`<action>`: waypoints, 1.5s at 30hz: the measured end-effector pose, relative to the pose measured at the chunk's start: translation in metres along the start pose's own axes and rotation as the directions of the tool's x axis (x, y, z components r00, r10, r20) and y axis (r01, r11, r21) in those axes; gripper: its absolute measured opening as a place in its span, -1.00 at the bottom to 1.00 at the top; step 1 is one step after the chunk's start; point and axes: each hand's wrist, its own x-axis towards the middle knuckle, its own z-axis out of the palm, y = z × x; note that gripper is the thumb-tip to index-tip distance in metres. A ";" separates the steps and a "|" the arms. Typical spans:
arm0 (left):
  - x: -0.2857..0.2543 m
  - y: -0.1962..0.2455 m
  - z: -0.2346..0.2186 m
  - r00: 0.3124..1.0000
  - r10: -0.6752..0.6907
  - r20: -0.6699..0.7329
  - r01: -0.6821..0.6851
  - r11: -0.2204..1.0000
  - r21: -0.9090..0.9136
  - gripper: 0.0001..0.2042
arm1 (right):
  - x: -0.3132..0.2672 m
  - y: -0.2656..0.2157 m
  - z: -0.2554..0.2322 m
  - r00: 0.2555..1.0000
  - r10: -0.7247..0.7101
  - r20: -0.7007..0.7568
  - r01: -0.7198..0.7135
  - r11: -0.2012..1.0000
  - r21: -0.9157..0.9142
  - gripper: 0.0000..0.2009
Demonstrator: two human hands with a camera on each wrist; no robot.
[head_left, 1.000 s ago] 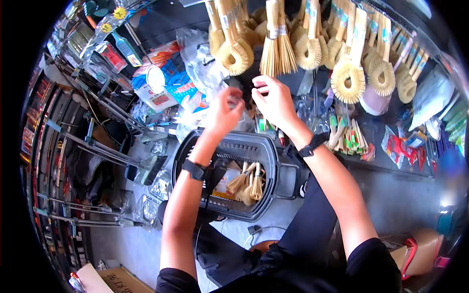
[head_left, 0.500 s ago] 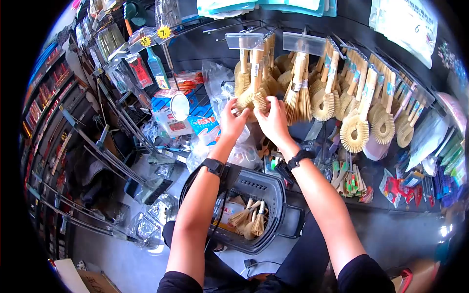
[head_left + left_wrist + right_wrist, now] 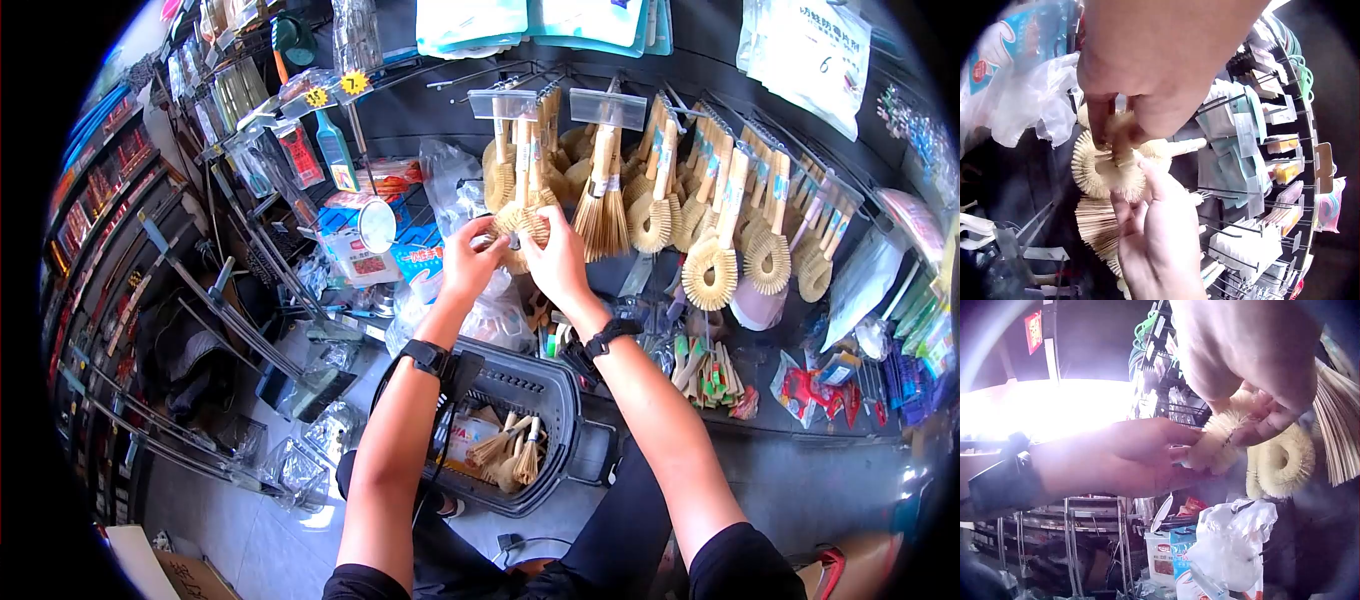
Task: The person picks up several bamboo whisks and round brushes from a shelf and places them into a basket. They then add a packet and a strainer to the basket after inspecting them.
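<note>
Both hands hold the bristly looped head of a wooden-handled dish brush (image 3: 522,222) at the front of the hanging row. The left hand (image 3: 468,264) pinches the head from the left, its fingertips curled over the bristles in the left wrist view. From the other side, the right hand (image 3: 558,262) grips it between thumb and fingers. In the right wrist view the two hands meet around the pale bristles (image 3: 1215,442). Another round brush head (image 3: 1090,165) hangs right behind. Beside the right hand hangs a bamboo whisk brush (image 3: 602,215).
More looped brushes (image 3: 711,275) hang on hooks to the right. Below the arms stands a black basket (image 3: 560,400) with whisk brushes (image 3: 526,460) inside. A clear plastic bag (image 3: 1235,540) and a blue glove packet (image 3: 420,268) lie to the left. Metal racks (image 3: 190,270) stand further left.
The hands were apart above the basket, then came up to the hanging brush and took hold of its head. The head view has tilted upward, and the fingers have shifted slightly on the bristles.
</note>
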 end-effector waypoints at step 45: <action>-0.014 0.004 -0.032 0.967 -0.124 0.224 0.155 0.979 -0.129 -0.51 | 0.012 -0.019 0.036 0.986 -0.115 0.119 0.066 0.932 0.355 -0.81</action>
